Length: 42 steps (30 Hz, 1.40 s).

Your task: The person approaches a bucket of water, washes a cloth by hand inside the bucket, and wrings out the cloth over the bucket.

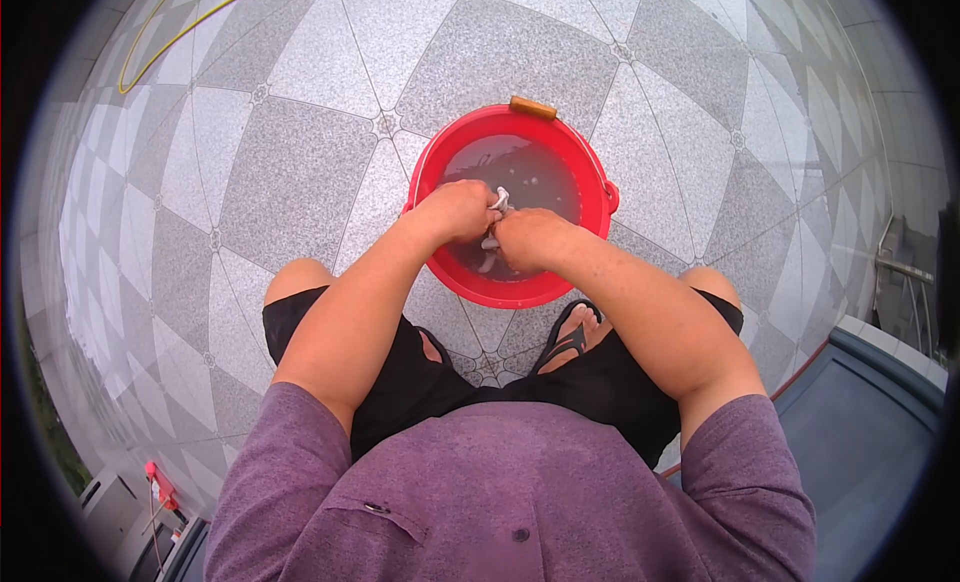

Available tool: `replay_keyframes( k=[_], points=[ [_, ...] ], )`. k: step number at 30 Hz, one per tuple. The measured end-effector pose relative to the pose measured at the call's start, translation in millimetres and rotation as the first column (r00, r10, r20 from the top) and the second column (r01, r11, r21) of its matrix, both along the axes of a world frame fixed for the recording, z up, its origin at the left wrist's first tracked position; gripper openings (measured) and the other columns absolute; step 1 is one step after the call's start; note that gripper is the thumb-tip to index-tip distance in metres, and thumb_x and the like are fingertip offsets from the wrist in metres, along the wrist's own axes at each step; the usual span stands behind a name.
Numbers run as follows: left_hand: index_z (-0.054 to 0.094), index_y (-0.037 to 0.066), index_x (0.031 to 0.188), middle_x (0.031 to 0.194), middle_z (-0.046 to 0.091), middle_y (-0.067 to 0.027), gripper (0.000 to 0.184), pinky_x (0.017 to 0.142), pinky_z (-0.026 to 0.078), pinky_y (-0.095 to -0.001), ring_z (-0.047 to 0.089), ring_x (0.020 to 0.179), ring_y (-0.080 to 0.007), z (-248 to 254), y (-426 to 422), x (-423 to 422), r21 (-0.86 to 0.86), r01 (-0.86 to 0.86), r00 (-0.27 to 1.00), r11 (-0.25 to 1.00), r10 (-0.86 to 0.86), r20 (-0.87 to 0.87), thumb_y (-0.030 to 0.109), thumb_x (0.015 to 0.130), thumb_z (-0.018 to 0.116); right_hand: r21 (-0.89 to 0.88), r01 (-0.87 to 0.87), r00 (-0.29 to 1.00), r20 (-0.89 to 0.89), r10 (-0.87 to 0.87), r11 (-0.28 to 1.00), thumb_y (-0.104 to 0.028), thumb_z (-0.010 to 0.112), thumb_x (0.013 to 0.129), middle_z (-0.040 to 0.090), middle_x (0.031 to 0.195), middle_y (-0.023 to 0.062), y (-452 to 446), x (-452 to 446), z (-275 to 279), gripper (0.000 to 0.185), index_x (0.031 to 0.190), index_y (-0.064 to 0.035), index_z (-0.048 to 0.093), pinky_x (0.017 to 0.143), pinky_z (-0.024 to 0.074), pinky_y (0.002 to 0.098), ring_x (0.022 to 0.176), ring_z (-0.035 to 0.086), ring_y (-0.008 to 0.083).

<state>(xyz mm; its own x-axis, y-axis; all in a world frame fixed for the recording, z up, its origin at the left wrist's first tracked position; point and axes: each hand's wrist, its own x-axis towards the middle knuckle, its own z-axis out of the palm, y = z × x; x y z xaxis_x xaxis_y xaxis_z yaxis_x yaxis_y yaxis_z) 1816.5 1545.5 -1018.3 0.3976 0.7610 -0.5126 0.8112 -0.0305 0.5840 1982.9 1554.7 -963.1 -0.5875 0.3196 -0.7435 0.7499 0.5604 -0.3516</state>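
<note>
A small whitish cloth [489, 244] is bunched between both hands over the bucket, a little toward 7 o'clock from its middle. The left hand [463, 211] comes in from 8 o'clock, its fingers closed around the cloth, one end of which pokes up at their tips. The right hand [527, 238] comes in from 4 o'clock, its fingers curled and gripping the cloth too; the loose end trails down at 7 o'clock. Below lies cloudy grey water [515, 167] with pale bubbles. The red bucket [515, 295] has a wooden grip [533, 108] resting near its rim, just past 12 o'clock. It stands on a grey-and-white tiled floor [500, 62]. Sandalled feet are near it, the right foot [575, 337] at 5 o'clock, the left foot [433, 348] at 7. Well apart, a yellow hose [195, 24] curves at 10 o'clock.
</note>
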Motion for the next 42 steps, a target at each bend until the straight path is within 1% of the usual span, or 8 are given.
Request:
replay_keyframes(
  k=[5,11,20,34,42],
  points=[
    [0.074,0.002,0.100,0.110,0.071,-0.0207,0.025,0.094,0.051,-0.0483,0.066,0.105,-0.0410,0.5,0.1,0.1,0.007,0.001,1.000,1.000,-0.001,0.001,0.024,0.093,0.065,0.004,0.013,1.000,-0.009,-0.013,1.000,-0.019,0.069,0.091,0.073,0.119,0.0189,-0.5,0.3,-3.3,0.028,0.113,-0.0013,0.074,0.096,0.0555,0.0430,0.114,0.070,0.0337],
    [0.074,0.002,0.099,0.109,0.071,-0.0209,0.025,0.093,0.052,-0.0485,0.066,0.104,-0.0414,0.8,0.1,-0.3,0.009,0.005,1.000,1.000,-0.005,0.003,0.025,0.093,0.066,0.003,0.011,1.000,-0.018,-0.011,1.000,-0.019,0.068,0.092,0.072,0.119,0.0190,-0.7,-0.1,-5.6,0.028,0.113,-0.0015,0.074,0.096,0.0556,0.0432,0.114,0.070,0.0333],
    [0.075,0.002,0.101,0.111,0.071,-0.0210,0.025,0.094,0.052,-0.0488,0.066,0.105,-0.0417,2.2,-0.1,0.0,0.013,0.005,1.000,1.000,-0.005,-0.004,0.024,0.093,0.065,0.014,0.001,1.000,-0.029,-0.001,1.000,-0.020,0.068,0.091,0.073,0.117,0.0190,-0.5,0.2,-4.6,0.028,0.111,-0.0019,0.075,0.095,0.0560,0.0432,0.112,0.070,0.0333],
    [0.075,0.003,0.102,0.112,0.071,-0.0202,0.025,0.095,0.051,-0.0484,0.066,0.106,-0.0408,2.5,0.2,1.2,-0.012,-0.005,1.000,1.000,0.005,-0.013,0.024,0.093,0.065,0.017,0.011,1.000,-0.016,-0.011,1.000,-0.017,0.068,0.090,0.073,0.118,0.0187,-1.1,-0.1,-4.0,0.027,0.112,-0.0017,0.074,0.095,0.0561,0.0428,0.112,0.070,0.0327],
    [0.075,0.003,0.102,0.112,0.071,-0.0203,0.025,0.095,0.051,-0.0482,0.066,0.107,-0.0407,4.4,0.0,0.5,0.001,0.005,1.000,1.000,-0.005,-0.007,0.024,0.094,0.064,0.015,0.006,1.000,-0.024,-0.005,1.000,-0.016,0.068,0.090,0.073,0.119,0.0187,-1.1,0.4,-6.7,0.027,0.111,-0.0016,0.074,0.095,0.0558,0.0433,0.112,0.070,0.0331]
  ],
)
